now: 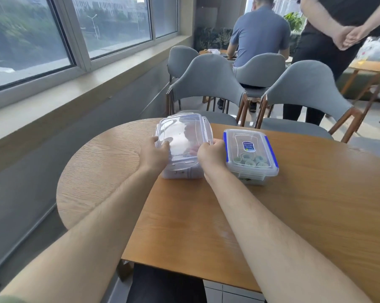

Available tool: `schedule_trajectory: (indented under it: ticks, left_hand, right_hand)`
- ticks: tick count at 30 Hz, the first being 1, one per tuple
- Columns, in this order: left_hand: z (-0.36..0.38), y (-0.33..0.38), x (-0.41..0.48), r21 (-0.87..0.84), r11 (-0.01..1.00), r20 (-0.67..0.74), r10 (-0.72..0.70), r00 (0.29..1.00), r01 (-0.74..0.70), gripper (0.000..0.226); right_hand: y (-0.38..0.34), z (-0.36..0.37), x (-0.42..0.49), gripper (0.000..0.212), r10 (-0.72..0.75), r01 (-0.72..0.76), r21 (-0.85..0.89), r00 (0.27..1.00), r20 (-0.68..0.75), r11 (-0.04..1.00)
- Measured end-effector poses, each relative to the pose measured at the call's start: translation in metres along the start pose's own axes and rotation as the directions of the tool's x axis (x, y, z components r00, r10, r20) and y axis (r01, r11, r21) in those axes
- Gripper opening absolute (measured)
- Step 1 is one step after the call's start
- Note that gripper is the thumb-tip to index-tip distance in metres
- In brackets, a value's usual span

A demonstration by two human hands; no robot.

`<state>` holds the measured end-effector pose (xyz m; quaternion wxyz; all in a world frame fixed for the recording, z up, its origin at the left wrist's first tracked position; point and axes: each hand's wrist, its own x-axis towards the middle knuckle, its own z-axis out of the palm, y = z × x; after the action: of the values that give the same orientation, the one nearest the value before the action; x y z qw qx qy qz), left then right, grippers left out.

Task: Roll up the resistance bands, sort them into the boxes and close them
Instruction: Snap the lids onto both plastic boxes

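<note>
The one view comes from a wide-angle camera worn on the person's head. It looks forward and down over the wooden tabletop point(206, 215), whose near edge sits low in the frame and whose rounded far edge lies about mid-height. Both forearms run up from the bottom corners, so the left hand point(154, 153) and right hand point(209, 153) on the clear box point(182, 136) appear at arm's length, near the centre. The lens bends the window sill point(92, 83) on the left; grey chairs point(208, 77) stand beyond the far edge.
</note>
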<state>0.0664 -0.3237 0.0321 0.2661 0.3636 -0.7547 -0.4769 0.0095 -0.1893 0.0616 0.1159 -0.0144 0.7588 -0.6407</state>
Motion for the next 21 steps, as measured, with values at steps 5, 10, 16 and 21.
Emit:
schedule_trajectory:
  ticks: [5, 10, 16, 21]
  left_hand:
    - [0.001, 0.0, 0.004, 0.101, 0.994, -0.008, 0.048, 0.999, -0.047, 0.052]
    - [0.002, -0.002, 0.009, 0.11, 0.991, -0.028, 0.073, 0.997, -0.069, 0.041]
    - [-0.005, -0.004, 0.018, -0.164, 0.984, -0.026, -0.068, 0.997, 0.063, 0.033]
    - [-0.01, -0.01, 0.025, -0.232, 0.968, -0.021, -0.101, 0.995, 0.093, 0.032]
  right_hand:
    - [-0.003, -0.01, 0.0, 0.052, -0.132, 0.146, -0.344, 0.989, 0.063, 0.928]
    - [-0.002, -0.007, 0.015, 0.048, -0.129, 0.145, -0.455, 0.989, 0.066, 0.878]
    - [0.006, -0.013, 0.031, 0.047, -0.111, 0.132, -0.451, 0.991, 0.073, 0.883]
    - [0.002, -0.012, 0.036, 0.05, -0.094, 0.138, -0.508, 0.989, 0.111, 0.85]
